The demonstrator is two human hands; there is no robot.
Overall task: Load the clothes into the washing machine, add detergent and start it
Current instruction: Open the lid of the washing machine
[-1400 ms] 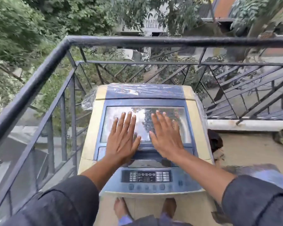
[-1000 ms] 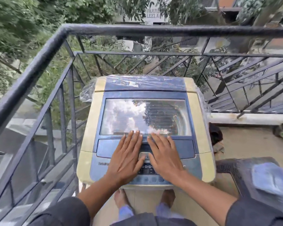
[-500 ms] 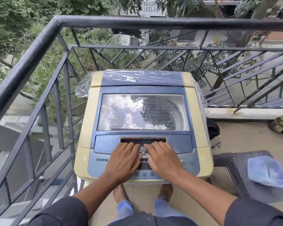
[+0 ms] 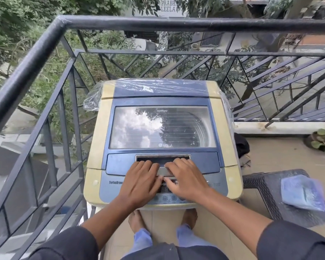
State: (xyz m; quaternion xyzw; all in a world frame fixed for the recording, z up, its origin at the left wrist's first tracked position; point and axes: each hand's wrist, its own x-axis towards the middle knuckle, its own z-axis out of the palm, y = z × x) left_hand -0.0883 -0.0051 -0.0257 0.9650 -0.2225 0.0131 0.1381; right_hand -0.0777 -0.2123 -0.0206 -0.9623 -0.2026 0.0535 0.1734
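We see a black metal railing (image 4: 120,23) around a balcony corner, and against it the top-loading washing machine (image 4: 99,139), cream and blue. Its glass lid (image 4: 161,126) is down; through it the drum shows only reflected sky, so we cannot tell what it contains. To the right a dark woven stool (image 4: 266,186) carries a blue plastic pouch (image 4: 302,192). Our left hand (image 4: 141,184) and right hand (image 4: 186,181) lie over the control panel (image 4: 165,198), fingers curling at the lid's handle recess (image 4: 162,158).
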